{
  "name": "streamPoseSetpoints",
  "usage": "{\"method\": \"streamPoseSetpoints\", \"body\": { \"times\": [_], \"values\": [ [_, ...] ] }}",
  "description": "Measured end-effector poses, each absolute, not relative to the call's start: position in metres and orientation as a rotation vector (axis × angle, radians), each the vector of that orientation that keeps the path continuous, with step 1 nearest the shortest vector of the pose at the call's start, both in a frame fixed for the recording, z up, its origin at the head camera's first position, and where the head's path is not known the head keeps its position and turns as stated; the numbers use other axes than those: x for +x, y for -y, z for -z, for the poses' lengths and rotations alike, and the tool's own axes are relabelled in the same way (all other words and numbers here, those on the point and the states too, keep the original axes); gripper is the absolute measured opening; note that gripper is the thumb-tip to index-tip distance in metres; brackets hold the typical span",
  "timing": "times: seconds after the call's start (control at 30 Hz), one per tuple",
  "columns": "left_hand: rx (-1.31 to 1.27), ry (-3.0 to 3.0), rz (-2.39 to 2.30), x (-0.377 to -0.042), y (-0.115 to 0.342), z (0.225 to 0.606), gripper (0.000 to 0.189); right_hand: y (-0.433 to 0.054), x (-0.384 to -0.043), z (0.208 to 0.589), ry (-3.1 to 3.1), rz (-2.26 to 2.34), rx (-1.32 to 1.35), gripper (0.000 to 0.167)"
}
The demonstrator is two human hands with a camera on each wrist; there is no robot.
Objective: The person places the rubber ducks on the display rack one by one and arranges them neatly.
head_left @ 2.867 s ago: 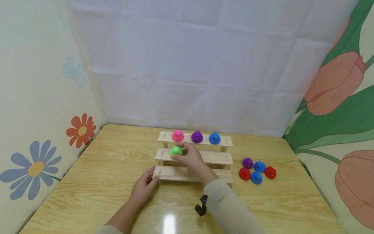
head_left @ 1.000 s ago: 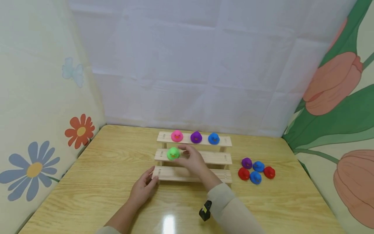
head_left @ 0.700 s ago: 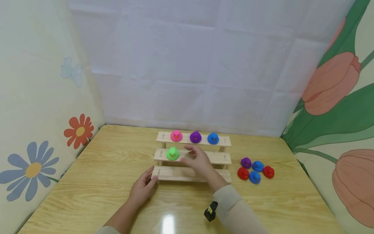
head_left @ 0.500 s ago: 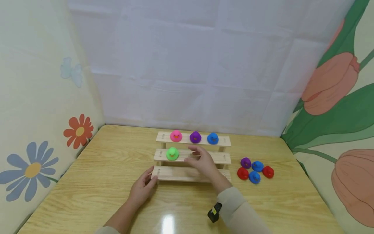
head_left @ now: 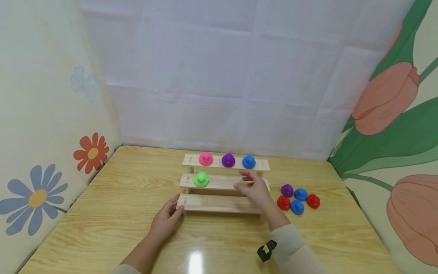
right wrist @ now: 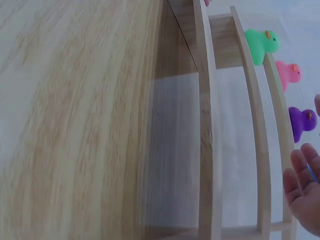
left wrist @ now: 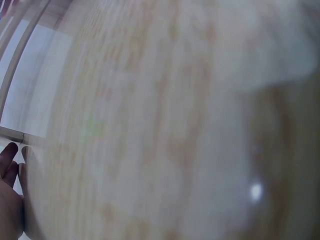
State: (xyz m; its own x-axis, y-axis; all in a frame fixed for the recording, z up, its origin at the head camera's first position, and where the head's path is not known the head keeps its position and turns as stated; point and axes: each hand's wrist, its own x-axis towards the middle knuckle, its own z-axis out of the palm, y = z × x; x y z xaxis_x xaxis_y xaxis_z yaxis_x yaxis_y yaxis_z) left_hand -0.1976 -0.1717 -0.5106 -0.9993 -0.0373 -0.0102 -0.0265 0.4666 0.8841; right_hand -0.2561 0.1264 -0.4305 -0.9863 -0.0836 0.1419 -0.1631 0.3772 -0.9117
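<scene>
A three-step wooden shelf stand (head_left: 219, 203) is on the table. At its lowest step's left end, my left hand (head_left: 165, 220) holds the corner, thumb at the front edge and fingers by the end. The green rubber duck (head_left: 201, 179) sits on the left of the middle step. Above it, the top step carries a pink duck (head_left: 206, 158), a purple duck (head_left: 228, 160) and a blue duck (head_left: 248, 162). Over the middle step's right part, my right hand (head_left: 257, 190) is in the air with loosely bent fingers and nothing between them; the right wrist view shows its spread fingers (right wrist: 300, 167).
Right of the stand, a loose group lies on the wooden table (head_left: 113, 201): a purple duck (head_left: 287, 190), two blue ducks (head_left: 297, 207) and two red ducks (head_left: 283, 202). A white cloth (head_left: 205, 76) hangs behind; printed panels flank the table.
My right hand has let go of the green duck on the middle step and moved right, away from it. My left hand has stayed at the stand's corner.
</scene>
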Motion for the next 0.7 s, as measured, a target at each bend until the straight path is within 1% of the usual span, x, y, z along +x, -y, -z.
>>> {"method": "streamPoseSetpoints", "body": {
  "times": [0.57,0.7],
  "values": [
    [0.073,2.69,1.632,-0.198,0.173,0.512,0.058,-0.187,-0.242,0.43,2.517,-1.641,0.079,0.047],
    [0.073,2.688,1.634,-0.197,0.172,0.511,0.058,-0.2,-0.238,0.432,2.555,-1.595,-0.009,0.049]
  ]
}}
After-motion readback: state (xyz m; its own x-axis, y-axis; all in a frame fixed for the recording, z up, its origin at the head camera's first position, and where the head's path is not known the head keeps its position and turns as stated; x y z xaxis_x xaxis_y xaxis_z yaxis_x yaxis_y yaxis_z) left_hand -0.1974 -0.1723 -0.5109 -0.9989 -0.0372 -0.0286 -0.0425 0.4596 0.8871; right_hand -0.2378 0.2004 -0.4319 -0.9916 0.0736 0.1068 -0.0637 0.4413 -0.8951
